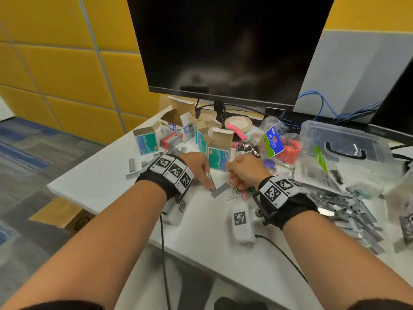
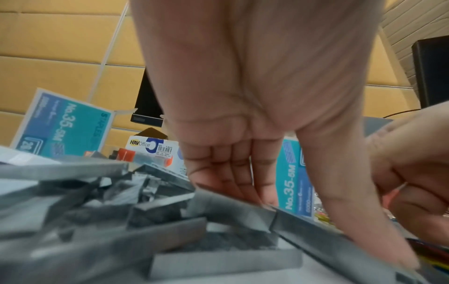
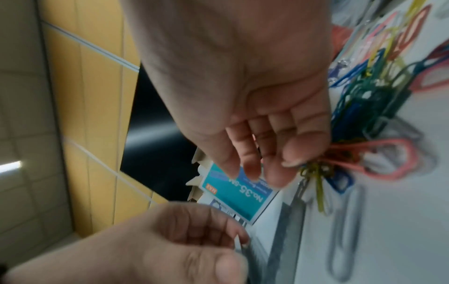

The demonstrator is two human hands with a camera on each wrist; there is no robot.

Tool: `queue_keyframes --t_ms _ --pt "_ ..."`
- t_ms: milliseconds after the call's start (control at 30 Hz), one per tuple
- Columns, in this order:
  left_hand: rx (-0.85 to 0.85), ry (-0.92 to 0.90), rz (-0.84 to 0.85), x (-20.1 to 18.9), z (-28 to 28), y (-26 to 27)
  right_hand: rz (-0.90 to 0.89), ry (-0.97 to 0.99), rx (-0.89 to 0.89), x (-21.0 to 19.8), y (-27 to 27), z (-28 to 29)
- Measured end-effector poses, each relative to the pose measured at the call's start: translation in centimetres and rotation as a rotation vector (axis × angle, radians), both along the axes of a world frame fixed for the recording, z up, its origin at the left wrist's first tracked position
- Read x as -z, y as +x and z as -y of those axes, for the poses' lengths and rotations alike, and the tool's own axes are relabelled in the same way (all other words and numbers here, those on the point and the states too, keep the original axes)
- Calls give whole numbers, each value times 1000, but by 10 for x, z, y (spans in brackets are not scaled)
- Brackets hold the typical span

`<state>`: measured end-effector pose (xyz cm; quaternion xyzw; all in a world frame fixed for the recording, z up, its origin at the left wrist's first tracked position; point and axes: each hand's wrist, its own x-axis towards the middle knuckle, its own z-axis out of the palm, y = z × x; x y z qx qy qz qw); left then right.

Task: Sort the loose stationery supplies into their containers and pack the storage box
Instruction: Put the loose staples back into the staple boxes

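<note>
Sorting looks barely begun: grey metal staple strips (image 1: 348, 211) litter the white table (image 1: 107, 175). The left hand (image 1: 197, 163) pinches one strip beside an open teal staple box (image 1: 218, 153); the right hand (image 1: 244, 167) pinches coloured wire paper clips (image 3: 364, 107)

Both hands (image 1: 197, 163) (image 1: 244, 170) pinch downward, fingers curled.

Three teal cardboard staple boxes (image 1: 146, 140); one clear plastic storage box (image 1: 342, 142); one black monitor (image 1: 223, 48); one tape roll (image 1: 238, 123); two hands (image 1: 196, 164).
</note>
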<state>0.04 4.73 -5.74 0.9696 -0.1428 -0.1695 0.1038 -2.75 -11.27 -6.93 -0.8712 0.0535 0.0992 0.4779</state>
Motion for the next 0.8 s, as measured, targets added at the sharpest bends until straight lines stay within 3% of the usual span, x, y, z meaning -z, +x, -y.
queue_keyframes --t_ms 133,333,667,800 --pt "11 -17 31 2 -3 -3 9 -312 -211 -3 -9 -16" --pt "90 -121 131 -1 -10 -5 51 -488 -266 -11 -18 -37" --pt "176 -438 151 -3 -38 18 104 -425 -84 -19 -3 -56" --pt "192 -594 74 -6 -55 27 131 -348 -45 -22 5 -67"
